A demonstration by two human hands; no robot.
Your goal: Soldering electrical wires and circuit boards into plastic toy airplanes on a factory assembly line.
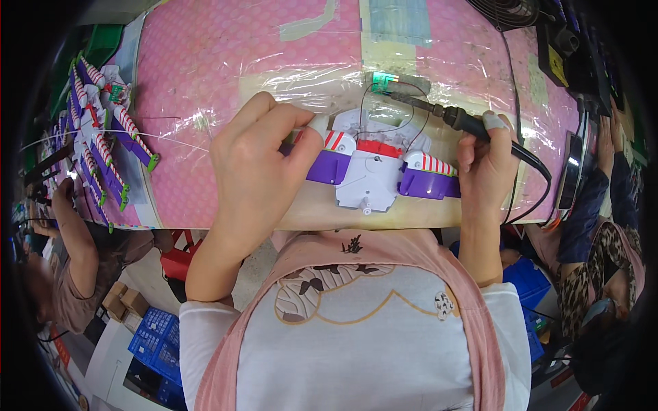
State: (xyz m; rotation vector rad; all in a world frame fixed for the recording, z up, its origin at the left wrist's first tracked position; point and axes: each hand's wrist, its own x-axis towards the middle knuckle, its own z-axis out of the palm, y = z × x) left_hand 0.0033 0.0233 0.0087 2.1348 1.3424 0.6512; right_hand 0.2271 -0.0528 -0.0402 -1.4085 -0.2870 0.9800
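Observation:
My right hand (488,161) is closed round the black handle of a soldering iron (469,125). Its tip points left and meets or nearly meets a small green circuit board (382,82) at the far side. My left hand (260,154) is pinched shut, white covers on its fingertips. A thin silvery strand, which looks like solder wire (179,142), runs into it from the left; its end is hidden. Between my hands lies a white toy body (367,179) with a red part, purple side pieces and red-striped arms. Thin dark wires (360,113) link it to the board.
Similar purple-and-white toy assemblies (103,130) are piled at the left. A pink, plastic-covered work surface (205,68) spreads beyond my hands. The iron's black cord (545,179) loops at the right. Other people sit on both sides; blue crates (156,342) stand below.

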